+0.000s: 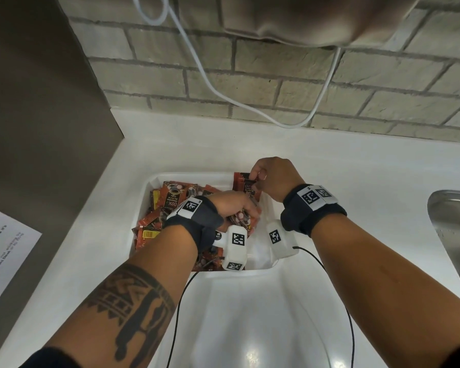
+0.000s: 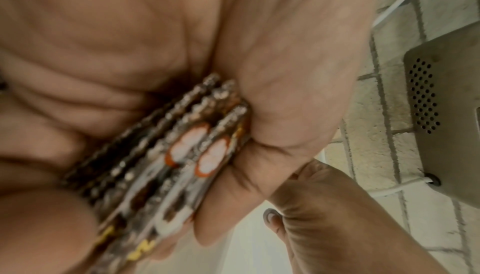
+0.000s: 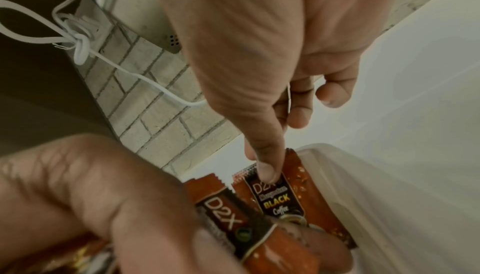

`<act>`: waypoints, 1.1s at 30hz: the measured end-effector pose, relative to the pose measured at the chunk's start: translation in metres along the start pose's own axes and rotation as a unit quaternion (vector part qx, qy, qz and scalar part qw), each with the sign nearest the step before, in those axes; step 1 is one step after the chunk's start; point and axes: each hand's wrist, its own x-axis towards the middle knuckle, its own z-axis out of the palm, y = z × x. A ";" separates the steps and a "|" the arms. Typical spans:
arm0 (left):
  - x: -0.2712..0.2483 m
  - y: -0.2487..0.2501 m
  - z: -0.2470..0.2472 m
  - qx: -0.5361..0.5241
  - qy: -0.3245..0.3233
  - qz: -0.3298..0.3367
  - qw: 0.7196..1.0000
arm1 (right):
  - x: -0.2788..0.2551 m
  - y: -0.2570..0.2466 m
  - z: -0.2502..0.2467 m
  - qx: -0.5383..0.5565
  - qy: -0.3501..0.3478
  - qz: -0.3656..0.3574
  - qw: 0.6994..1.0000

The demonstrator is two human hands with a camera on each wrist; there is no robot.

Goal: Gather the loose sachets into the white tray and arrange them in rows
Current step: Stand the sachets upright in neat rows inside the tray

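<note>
While the left hand point(image 1: 235, 207) gripped a stack point(image 2: 166, 155), the right hand point(image 1: 272, 179) pinched upright sachets point(image 1: 246, 183) in the tray point(image 1: 149, 181); released early, they'd topple.

- The head camera looks from above, forward and down, on both forearms and the white tray point(image 1: 154, 179) under the hands.
- The left wrist camera sits very near the left hand point(image 2: 272, 94) and looks up along its palm.
- The right wrist camera looks along the right hand point(image 3: 259, 53), also very near.
- All three views share the stacked sachets point(image 3: 275, 198) between the hands and the brick wall point(image 1: 303, 83) beyond them.
</note>
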 end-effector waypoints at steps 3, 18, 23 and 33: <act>-0.002 -0.001 0.000 0.003 0.003 -0.004 1.000 | -0.003 0.001 -0.003 -0.003 0.004 -0.004 1.000; -0.021 -0.013 -0.026 -0.002 -0.068 0.158 0.985 | -0.048 -0.004 -0.030 0.196 -0.052 -0.028 0.979; -0.027 -0.018 -0.020 0.038 -0.027 0.175 0.983 | -0.050 -0.011 -0.037 0.197 -0.026 -0.057 0.978; -0.030 -0.024 -0.022 0.061 0.015 0.132 0.989 | -0.048 -0.016 -0.043 0.113 0.047 -0.072 0.990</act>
